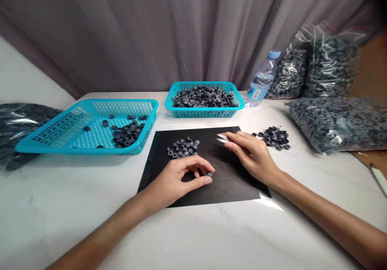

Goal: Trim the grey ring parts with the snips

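Note:
My left hand [178, 178] pinches a small dark grey ring-shaped part [209, 174] between thumb and fingertips, a little above a black sheet [211, 193]. My right hand [252, 155] is closed around small snips [223, 138]; two pale, pointed blades stick out to the left, slightly apart, and the rest is hidden in the fingers. The blades do not touch the part. Just beyond my left hand, a pile of similar grey parts [183, 147] lies on the sheet. Another little heap of parts [275, 138] sits on the table beside my right hand.
A turquoise basket [90, 150] on the left holds some parts; a fuller turquoise basket [205, 113] stands at the back. Behind right are a water bottle [261, 82] and bulging clear bags [341, 121] of parts. Another bag [18, 117] lies far left on the white table [193, 237].

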A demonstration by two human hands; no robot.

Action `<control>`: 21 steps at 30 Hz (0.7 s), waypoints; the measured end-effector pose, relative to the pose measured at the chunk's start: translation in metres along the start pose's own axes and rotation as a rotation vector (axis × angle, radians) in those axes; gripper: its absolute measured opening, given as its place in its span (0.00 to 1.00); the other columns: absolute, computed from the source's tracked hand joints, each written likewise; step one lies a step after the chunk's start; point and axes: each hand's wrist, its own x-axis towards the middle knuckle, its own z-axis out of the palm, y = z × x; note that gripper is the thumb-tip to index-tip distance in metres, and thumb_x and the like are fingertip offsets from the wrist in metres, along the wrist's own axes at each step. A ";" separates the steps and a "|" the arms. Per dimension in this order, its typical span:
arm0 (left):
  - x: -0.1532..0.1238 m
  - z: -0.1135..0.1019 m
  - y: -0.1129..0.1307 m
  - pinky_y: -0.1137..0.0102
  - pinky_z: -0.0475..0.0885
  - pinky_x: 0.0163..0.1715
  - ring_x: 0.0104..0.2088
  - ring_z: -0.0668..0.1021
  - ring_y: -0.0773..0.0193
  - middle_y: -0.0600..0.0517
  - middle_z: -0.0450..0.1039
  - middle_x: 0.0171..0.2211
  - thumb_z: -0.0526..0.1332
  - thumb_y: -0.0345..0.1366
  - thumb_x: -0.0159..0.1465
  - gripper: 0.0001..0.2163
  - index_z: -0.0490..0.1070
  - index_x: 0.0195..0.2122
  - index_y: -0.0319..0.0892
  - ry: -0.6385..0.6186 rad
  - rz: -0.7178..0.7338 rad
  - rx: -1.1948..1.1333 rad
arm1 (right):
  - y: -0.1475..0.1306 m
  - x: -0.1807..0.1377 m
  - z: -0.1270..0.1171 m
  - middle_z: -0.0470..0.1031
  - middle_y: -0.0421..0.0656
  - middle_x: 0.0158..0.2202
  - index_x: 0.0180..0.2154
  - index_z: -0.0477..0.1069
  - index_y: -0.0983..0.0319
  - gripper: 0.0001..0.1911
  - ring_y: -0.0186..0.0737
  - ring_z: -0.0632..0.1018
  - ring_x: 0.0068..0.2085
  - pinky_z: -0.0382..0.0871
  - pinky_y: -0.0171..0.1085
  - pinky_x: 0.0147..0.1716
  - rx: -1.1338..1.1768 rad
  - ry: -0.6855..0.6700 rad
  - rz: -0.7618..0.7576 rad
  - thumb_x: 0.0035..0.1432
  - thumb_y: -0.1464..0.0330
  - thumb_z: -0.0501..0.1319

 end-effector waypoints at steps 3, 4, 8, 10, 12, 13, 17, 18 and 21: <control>-0.005 0.003 0.000 0.64 0.74 0.51 0.45 0.79 0.59 0.50 0.80 0.47 0.63 0.36 0.71 0.11 0.76 0.54 0.47 0.005 0.202 0.299 | 0.001 -0.001 0.001 0.75 0.44 0.34 0.55 0.75 0.62 0.14 0.40 0.76 0.33 0.70 0.38 0.34 0.001 -0.011 -0.031 0.73 0.65 0.57; -0.006 0.004 -0.001 0.63 0.72 0.54 0.48 0.79 0.58 0.49 0.80 0.48 0.62 0.35 0.72 0.13 0.74 0.57 0.47 0.000 0.281 0.392 | 0.001 -0.001 0.001 0.75 0.44 0.34 0.55 0.74 0.62 0.14 0.40 0.76 0.34 0.70 0.38 0.34 -0.002 -0.014 -0.041 0.73 0.65 0.57; -0.011 0.011 0.000 0.64 0.72 0.56 0.50 0.80 0.58 0.48 0.79 0.50 0.58 0.30 0.73 0.17 0.68 0.62 0.45 0.010 0.439 0.563 | 0.002 -0.003 0.003 0.76 0.44 0.36 0.55 0.74 0.62 0.15 0.40 0.76 0.35 0.71 0.39 0.35 -0.023 -0.014 -0.073 0.72 0.65 0.58; -0.013 0.013 0.002 0.68 0.73 0.55 0.50 0.80 0.61 0.48 0.78 0.50 0.58 0.29 0.73 0.18 0.67 0.62 0.45 0.029 0.420 0.534 | 0.002 -0.003 0.003 0.76 0.45 0.36 0.56 0.74 0.63 0.15 0.39 0.76 0.35 0.71 0.39 0.36 -0.030 -0.010 -0.083 0.72 0.66 0.59; -0.013 0.014 0.004 0.70 0.73 0.54 0.48 0.80 0.62 0.50 0.78 0.49 0.60 0.28 0.71 0.18 0.68 0.61 0.46 0.040 0.387 0.490 | 0.001 -0.003 0.003 0.76 0.45 0.36 0.56 0.74 0.63 0.15 0.39 0.76 0.36 0.71 0.39 0.36 -0.032 -0.012 -0.085 0.72 0.66 0.58; -0.013 0.014 0.005 0.71 0.74 0.53 0.47 0.81 0.63 0.50 0.78 0.48 0.60 0.27 0.71 0.17 0.69 0.60 0.46 0.047 0.374 0.472 | 0.001 -0.003 0.003 0.76 0.45 0.36 0.56 0.74 0.63 0.15 0.40 0.76 0.36 0.72 0.39 0.36 -0.032 -0.014 -0.084 0.73 0.66 0.58; -0.012 0.014 0.007 0.71 0.75 0.52 0.45 0.81 0.63 0.51 0.79 0.45 0.62 0.27 0.70 0.17 0.71 0.59 0.46 0.085 0.361 0.424 | 0.001 -0.003 0.003 0.77 0.45 0.36 0.56 0.74 0.62 0.15 0.40 0.76 0.35 0.72 0.39 0.36 -0.023 -0.018 -0.079 0.73 0.65 0.57; -0.012 0.013 0.008 0.70 0.76 0.51 0.44 0.81 0.63 0.51 0.79 0.44 0.63 0.27 0.69 0.17 0.71 0.58 0.46 0.099 0.356 0.412 | 0.001 -0.003 0.003 0.76 0.45 0.36 0.56 0.74 0.62 0.15 0.40 0.76 0.35 0.72 0.39 0.36 -0.021 -0.022 -0.078 0.73 0.65 0.57; -0.010 0.014 0.009 0.69 0.78 0.48 0.41 0.81 0.63 0.51 0.81 0.43 0.64 0.29 0.68 0.16 0.74 0.56 0.46 0.138 0.314 0.348 | 0.002 -0.003 0.003 0.76 0.45 0.35 0.56 0.74 0.62 0.15 0.40 0.76 0.35 0.71 0.39 0.34 -0.029 -0.036 -0.079 0.73 0.65 0.57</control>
